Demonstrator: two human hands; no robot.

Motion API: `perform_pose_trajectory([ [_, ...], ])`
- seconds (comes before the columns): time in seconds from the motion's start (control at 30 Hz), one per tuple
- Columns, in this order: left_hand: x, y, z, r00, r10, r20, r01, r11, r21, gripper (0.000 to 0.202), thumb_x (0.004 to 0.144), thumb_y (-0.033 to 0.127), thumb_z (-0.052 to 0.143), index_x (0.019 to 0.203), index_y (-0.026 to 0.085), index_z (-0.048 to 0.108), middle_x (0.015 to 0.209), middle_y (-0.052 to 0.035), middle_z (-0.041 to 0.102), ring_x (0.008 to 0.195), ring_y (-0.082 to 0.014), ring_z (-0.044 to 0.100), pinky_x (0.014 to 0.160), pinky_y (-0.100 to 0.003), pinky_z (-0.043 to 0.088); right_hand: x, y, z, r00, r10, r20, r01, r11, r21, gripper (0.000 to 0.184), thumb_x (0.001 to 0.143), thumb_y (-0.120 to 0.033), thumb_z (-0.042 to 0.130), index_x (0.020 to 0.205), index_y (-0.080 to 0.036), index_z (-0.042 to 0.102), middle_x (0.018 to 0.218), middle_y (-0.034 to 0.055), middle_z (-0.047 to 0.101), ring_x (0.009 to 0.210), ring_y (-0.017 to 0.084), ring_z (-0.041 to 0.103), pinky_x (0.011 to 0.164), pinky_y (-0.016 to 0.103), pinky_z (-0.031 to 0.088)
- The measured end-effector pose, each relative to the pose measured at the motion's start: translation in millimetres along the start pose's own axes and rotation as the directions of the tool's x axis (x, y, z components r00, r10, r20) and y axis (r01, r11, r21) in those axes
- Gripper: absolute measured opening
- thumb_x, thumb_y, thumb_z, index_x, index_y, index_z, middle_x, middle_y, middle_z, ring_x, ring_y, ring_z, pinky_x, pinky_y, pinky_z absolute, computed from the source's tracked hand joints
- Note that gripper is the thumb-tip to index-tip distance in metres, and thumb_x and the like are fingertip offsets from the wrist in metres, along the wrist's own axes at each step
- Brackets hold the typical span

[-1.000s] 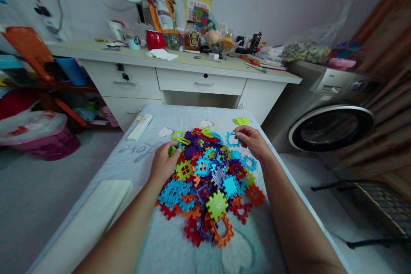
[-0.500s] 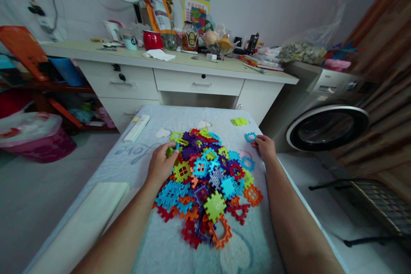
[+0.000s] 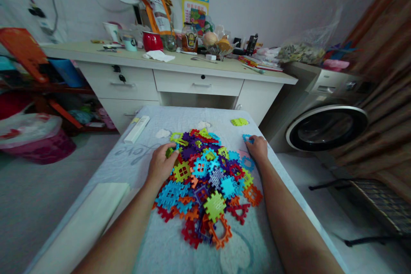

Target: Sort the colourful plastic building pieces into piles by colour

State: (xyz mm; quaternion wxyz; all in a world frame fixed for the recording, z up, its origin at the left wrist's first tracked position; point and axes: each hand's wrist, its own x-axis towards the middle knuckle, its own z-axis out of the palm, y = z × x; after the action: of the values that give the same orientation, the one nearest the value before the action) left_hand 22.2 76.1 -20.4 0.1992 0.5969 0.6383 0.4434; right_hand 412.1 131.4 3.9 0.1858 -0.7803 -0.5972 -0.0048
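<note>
A heap of colourful plastic interlocking blocks (image 3: 215,206) with toothed edges covers the middle of the cloth-covered table. At its left side my left hand (image 3: 160,162) has thumb and fingers closed around a green interlocking block (image 3: 169,151), partly hidden by the fingers. To the right of the heap, my right hand (image 3: 257,149) pinches a blue interlocking block (image 3: 247,137), which the fingers partly cover. Just below that hand lies another blue frame-shaped block (image 3: 247,163). A yellow-green block (image 3: 239,122) lies apart, farther back on the table.
A long white box (image 3: 137,129) lies at the table's back left, and a larger white slab (image 3: 96,209) lies along its left side. Behind stands a white desk (image 3: 180,66) with jars and bags on it. A washing machine (image 3: 326,107) stands to the right.
My right hand has shifted left, toward the heap, with the blue interlocking block at its fingertips, now more covered. My left hand stays in place.
</note>
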Motion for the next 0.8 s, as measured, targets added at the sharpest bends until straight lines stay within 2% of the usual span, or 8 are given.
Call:
perform_pose_trajectory([
  [0.1,-0.2,0.4,0.2,1.000,0.012,-0.010,-0.012,1.000,-0.009,0.034,0.080,0.041,0.056,0.106,0.022,0.067,0.115,-0.0065,0.069,0.111,-0.0245,0.060,0.104,-0.041,0.044,-0.1,-1.3,1.7,1.000,-0.010,-0.003,0.010,1.000,0.023,0.031,0.082,-0.030,0.058,0.106,-0.015,0.071,0.108,0.0174,0.065,0.104,0.029,0.059,0.092,0.037,0.042],
  [0.3,-0.2,1.8,-0.3,1.000,0.008,-0.008,-0.009,1.000,-0.012,0.033,0.080,0.041,0.056,0.105,0.023,0.067,0.113,-0.0060,0.070,0.111,-0.0243,0.061,0.103,-0.040,0.044,-1.5,-0.3,3.8,0.999,-0.004,-0.043,0.006,0.999,0.046,0.034,0.081,-0.026,0.057,0.110,-0.014,0.069,0.109,0.0164,0.064,0.104,0.028,0.058,0.093,0.036,0.041],
  [0.43,-0.8,1.4,-0.2,1.000,0.003,-0.002,-0.003,1.000,-0.001,0.035,0.080,0.041,0.055,0.107,0.022,0.067,0.114,-0.0071,0.069,0.110,-0.0248,0.061,0.102,-0.040,0.044,-1.3,-2.2,-5.7,0.997,0.012,-0.073,-0.008,0.998,0.055,0.038,0.078,-0.020,0.058,0.114,-0.012,0.067,0.115,0.0182,0.062,0.106,0.028,0.058,0.092,0.036,0.042],
  [0.47,-0.9,1.1,-0.1,1.000,0.002,-0.001,-0.002,1.000,-0.001,0.035,0.080,0.041,0.055,0.107,0.022,0.067,0.114,-0.0072,0.070,0.110,-0.0249,0.061,0.102,-0.041,0.045,-0.4,-2.5,-10.8,0.998,0.014,-0.053,-0.010,0.998,0.062,0.036,0.078,-0.020,0.058,0.112,-0.013,0.068,0.112,0.0168,0.063,0.103,0.027,0.059,0.088,0.034,0.043],
  [0.53,-0.9,0.4,0.2,1.000,-0.002,-0.001,0.002,1.000,-0.004,0.035,0.081,0.042,0.055,0.107,0.022,0.067,0.114,-0.0072,0.070,0.110,-0.0249,0.061,0.101,-0.041,0.045,2.2,-1.9,-23.7,0.996,-0.027,0.080,0.019,0.995,0.094,0.026,0.079,-0.022,0.058,0.101,-0.014,0.069,0.097,0.0113,0.066,0.089,0.023,0.061,0.078,0.031,0.045],
  [0.6,-0.8,-0.1,0.5,1.000,-0.001,0.000,0.001,1.000,-0.009,0.035,0.081,0.042,0.055,0.107,0.021,0.067,0.114,-0.0072,0.070,0.110,-0.0245,0.061,0.101,-0.040,0.045,4.4,0.0,-38.4,0.947,-0.138,0.290,0.095,0.983,0.158,0.015,0.078,-0.027,0.062,0.087,-0.016,0.069,0.080,0.0048,0.065,0.074,0.018,0.058,0.067,0.028,0.043],
  [0.7,-0.7,-0.6,0.6,1.000,-0.001,0.002,0.001,1.000,-0.011,0.036,0.081,0.042,0.055,0.107,0.021,0.067,0.115,-0.0070,0.070,0.110,-0.0242,0.061,0.101,-0.039,0.045,4.6,3.1,-57.4,0.799,-0.285,0.529,0.158,0.949,0.272,0.014,0.071,-0.030,0.071,0.074,-0.018,0.068,0.067,-0.0001,0.061,0.061,0.013,0.053,0.057,0.025,0.039],
  [0.8,-0.7,-1.3,0.7,1.000,0.001,-0.001,-0.001,1.000,-0.004,0.036,0.081,0.042,0.055,0.108,0.021,0.067,0.116,-0.0073,0.069,0.111,-0.0243,0.061,0.102,-0.039,0.044,0.5,1.0,-65.8,0.703,-0.274,0.656,0.125,0.956,0.265,0.011,0.068,-0.027,0.073,0.072,-0.018,0.067,0.059,-0.0016,0.059,0.054,0.012,0.051,0.052,0.024,0.036],
])
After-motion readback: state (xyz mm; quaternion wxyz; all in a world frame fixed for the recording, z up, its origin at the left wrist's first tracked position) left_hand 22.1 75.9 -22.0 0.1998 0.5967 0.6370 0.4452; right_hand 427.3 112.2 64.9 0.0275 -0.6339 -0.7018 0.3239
